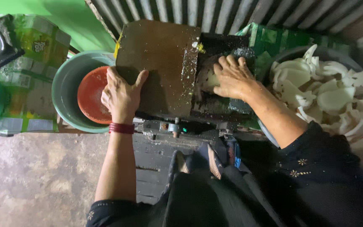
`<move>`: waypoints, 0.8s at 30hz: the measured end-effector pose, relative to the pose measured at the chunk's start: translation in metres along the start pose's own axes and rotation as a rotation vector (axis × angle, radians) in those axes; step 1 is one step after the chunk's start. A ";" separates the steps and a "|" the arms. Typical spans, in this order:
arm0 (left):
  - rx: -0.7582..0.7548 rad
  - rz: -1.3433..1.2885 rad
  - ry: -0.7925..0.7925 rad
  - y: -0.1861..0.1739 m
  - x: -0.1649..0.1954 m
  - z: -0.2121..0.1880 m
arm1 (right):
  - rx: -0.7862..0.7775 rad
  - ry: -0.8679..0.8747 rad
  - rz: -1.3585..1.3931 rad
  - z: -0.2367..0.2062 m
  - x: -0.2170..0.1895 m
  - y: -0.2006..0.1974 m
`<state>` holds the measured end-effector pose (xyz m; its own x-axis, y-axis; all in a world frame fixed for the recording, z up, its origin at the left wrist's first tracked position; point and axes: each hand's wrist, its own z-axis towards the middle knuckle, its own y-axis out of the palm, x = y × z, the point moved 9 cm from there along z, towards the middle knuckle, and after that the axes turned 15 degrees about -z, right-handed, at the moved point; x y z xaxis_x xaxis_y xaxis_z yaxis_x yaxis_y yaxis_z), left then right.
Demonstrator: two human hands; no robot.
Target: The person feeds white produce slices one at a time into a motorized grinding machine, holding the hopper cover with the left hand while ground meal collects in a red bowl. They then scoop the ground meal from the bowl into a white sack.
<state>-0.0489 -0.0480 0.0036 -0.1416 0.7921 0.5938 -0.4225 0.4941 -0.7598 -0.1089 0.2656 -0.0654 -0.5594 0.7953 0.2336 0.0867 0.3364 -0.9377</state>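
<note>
The left hand (120, 97) lies flat on the near left edge of a brown board (158, 67), fingers spread over its rim, its grip holding the board's edge. The right hand (232, 77) presses a white piece (210, 80) down onto the dark, crumb-strewn grater bed (221, 105) just right of the board, fingers curled over it. Far right, a dark basin (293, 54) is heaped with white pieces (332, 98). Left of the board, a green basin (66, 80) holds an orange bowl (90, 94).

Both hands (120, 96) (232, 77) outstretched, palms down
</note>
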 end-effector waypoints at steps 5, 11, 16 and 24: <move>0.004 -0.009 -0.004 0.001 -0.002 0.002 | -0.042 -0.020 -0.081 0.009 -0.005 0.008; -0.015 -0.002 -0.019 0.003 -0.005 0.003 | -0.010 -0.043 -0.104 0.013 -0.013 0.010; -0.017 0.016 -0.023 0.004 -0.006 0.005 | -0.160 -0.064 -0.130 0.016 -0.017 0.021; -0.004 0.046 -0.031 0.002 -0.006 0.005 | -0.186 -0.100 -0.197 0.018 -0.027 0.018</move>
<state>-0.0535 -0.0537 -0.0007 -0.1882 0.8027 0.5659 -0.4109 0.4589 -0.7877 -0.1071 0.2415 -0.0934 -0.6586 0.6544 0.3716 0.1122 0.5738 -0.8113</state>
